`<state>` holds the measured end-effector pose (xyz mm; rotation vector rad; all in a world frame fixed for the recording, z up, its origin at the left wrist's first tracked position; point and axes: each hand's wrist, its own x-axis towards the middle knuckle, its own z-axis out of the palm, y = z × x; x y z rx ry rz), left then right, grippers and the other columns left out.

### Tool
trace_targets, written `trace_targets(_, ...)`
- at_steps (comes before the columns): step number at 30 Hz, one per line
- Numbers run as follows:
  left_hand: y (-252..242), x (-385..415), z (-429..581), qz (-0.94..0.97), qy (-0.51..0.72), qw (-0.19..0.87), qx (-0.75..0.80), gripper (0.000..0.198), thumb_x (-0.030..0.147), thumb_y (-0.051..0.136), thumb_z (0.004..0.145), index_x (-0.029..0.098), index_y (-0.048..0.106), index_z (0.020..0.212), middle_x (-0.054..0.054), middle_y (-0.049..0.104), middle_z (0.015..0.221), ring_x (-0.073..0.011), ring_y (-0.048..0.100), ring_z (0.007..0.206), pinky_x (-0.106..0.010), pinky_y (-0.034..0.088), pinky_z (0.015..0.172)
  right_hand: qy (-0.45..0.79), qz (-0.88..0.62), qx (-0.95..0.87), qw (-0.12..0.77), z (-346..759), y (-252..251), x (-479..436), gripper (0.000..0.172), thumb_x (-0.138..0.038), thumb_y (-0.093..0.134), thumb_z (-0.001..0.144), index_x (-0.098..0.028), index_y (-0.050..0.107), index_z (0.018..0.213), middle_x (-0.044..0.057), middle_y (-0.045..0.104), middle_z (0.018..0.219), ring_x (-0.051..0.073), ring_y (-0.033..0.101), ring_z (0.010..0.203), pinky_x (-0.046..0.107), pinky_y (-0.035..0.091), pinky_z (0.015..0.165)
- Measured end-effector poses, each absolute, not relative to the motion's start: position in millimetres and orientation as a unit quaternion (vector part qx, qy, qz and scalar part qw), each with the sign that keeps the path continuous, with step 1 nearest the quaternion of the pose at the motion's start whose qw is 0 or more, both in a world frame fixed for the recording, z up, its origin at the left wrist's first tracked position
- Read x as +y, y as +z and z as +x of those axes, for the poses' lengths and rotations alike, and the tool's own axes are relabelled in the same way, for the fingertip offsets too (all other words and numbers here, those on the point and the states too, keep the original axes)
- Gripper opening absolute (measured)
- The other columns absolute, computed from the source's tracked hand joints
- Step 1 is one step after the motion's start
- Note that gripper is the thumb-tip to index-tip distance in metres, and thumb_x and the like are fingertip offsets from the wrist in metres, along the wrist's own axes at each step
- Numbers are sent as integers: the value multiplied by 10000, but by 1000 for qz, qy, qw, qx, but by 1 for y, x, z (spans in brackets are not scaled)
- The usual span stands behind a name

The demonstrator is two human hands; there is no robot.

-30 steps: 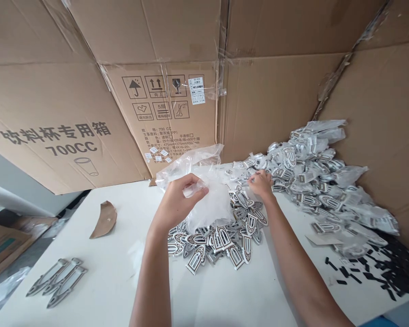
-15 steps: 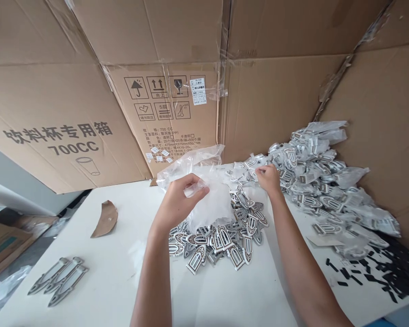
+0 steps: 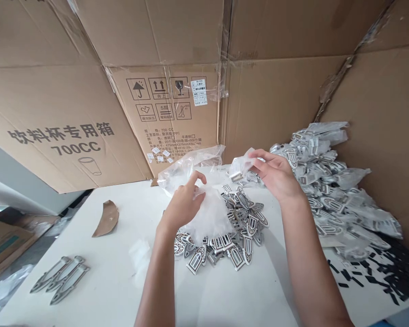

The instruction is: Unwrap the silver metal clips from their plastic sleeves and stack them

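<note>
My left hand (image 3: 185, 202) pinches the top of a stack of small clear plastic bags (image 3: 207, 209) that rests on a heap of loose arch-shaped metal pieces (image 3: 231, 231) on the white table (image 3: 122, 272). Raised above the heap, my right hand (image 3: 276, 175) grips a small bagged metal piece (image 3: 240, 167) between thumb and fingers. Both forearms reach in from the bottom edge.
A large pile of bagged metal pieces (image 3: 327, 181) lies at the right against cardboard walls (image 3: 272, 100). Small black parts (image 3: 391, 277) are scattered at the right front. Three long grey metal parts (image 3: 59, 279) and a brown curved scrap (image 3: 105, 218) lie at the left.
My right hand has lifted off the pile and drawn back toward me, now holding a small bagged piece. My left hand has shifted slightly on the bag stack.
</note>
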<state>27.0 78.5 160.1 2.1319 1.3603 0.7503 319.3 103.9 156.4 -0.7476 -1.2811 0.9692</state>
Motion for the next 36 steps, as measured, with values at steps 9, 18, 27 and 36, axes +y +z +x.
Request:
trace_targets(9, 157, 80, 41, 813, 300, 292, 405, 320, 253, 561, 1013, 297, 617, 1325, -26, 746, 1017, -249, 682, 943, -409, 525, 843, 487, -233, -584, 606, 288, 166, 85, 193, -326, 923, 777, -320, 776, 902, 8, 559, 937, 203, 584, 864, 369, 546, 752)
trace_targets(18, 165, 77, 46, 762, 400, 357, 364, 169, 239, 615, 982, 241, 682, 1137, -48, 753, 1114, -235, 688, 1043, -406, 544, 927, 363, -331, -665, 562, 266, 162, 87, 164, -256, 741, 946, -294, 787, 1098, 46, 654, 1183, 236, 645, 1156, 425, 567, 1010)
trace_targets(27, 167, 74, 47, 699, 437, 421, 378, 193, 283, 695, 946, 224, 711, 1129, -65, 773, 1119, -243, 706, 1070, -408, 544, 947, 69, -393, -733, 551, 240, 164, 74, 202, -175, 605, 1045, -315, 680, 1170, 84, 591, 1278, 285, 618, 1262, 538, 548, 1092)
trace_targets(36, 169, 75, 45, 675, 462, 416, 398, 143, 261, 724, 903, 237, 727, 1043, -45, 792, 1048, -235, 726, 1026, -405, 552, 934, 174, -378, -801, 430, 246, 179, 55, 192, -294, 517, 1129, -297, 667, 1249, 38, 755, 1207, 239, 710, 1106, 429, 549, 976)
